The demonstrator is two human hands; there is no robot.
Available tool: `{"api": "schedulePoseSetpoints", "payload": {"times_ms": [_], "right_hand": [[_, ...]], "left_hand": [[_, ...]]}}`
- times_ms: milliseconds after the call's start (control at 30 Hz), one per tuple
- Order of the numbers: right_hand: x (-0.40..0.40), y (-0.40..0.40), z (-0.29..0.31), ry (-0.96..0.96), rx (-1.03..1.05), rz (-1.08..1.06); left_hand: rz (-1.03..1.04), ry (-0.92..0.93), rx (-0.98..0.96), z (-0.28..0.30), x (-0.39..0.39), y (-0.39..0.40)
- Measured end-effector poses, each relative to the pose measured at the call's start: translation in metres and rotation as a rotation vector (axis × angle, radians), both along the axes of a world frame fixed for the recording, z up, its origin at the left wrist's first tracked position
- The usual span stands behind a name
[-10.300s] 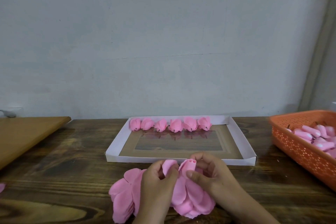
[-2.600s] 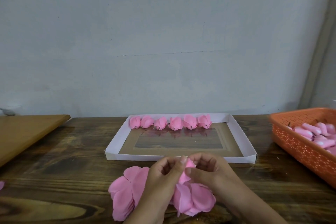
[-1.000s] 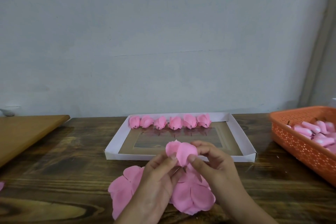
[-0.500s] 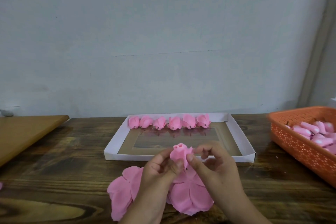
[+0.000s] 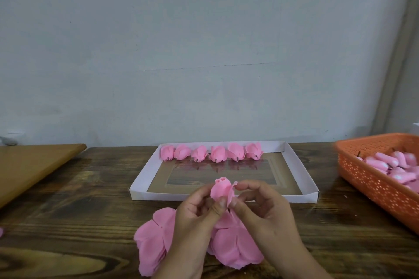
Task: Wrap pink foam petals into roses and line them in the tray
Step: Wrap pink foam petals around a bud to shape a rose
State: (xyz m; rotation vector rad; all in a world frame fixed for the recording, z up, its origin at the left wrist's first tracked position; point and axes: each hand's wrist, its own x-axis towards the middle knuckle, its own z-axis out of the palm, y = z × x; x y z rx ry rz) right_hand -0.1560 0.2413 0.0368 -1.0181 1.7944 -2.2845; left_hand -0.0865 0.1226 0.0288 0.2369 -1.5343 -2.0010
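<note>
A half-wrapped pink foam rose stands upright between my hands, just in front of the white tray. My left hand pinches its base with thumb and fingers. My right hand pinches an outer petal at its right side, fingers curled. Loose petals of the same piece hang below onto the table. A stack of flat pink petal sheets lies left of my left hand. Several finished roses line the tray's far wall.
An orange perforated basket with pink buds stands at the right edge. A light wooden board lies at the left. The dark wooden table runs to a grey wall behind the tray.
Over the last second the petal I held up flat has been wrapped round the bud, which now stands tighter and slightly higher. Tray and basket are unchanged.
</note>
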Motion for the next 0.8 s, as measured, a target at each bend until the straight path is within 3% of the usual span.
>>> {"api": "schedulePoseSetpoints", "payload": {"times_ms": [167,800], "right_hand": [[-0.0007,0.0005,0.0015,-0.013,-0.003,-0.046],[-0.0057,0.0060,0.0081,-0.096,-0.106,0.080]], "left_hand": [[-0.064,0.012,-0.109,0.0036,0.0024,0.0026],[-0.091,-0.027,-0.151,-0.0029,0.0020,0.0032]]}}
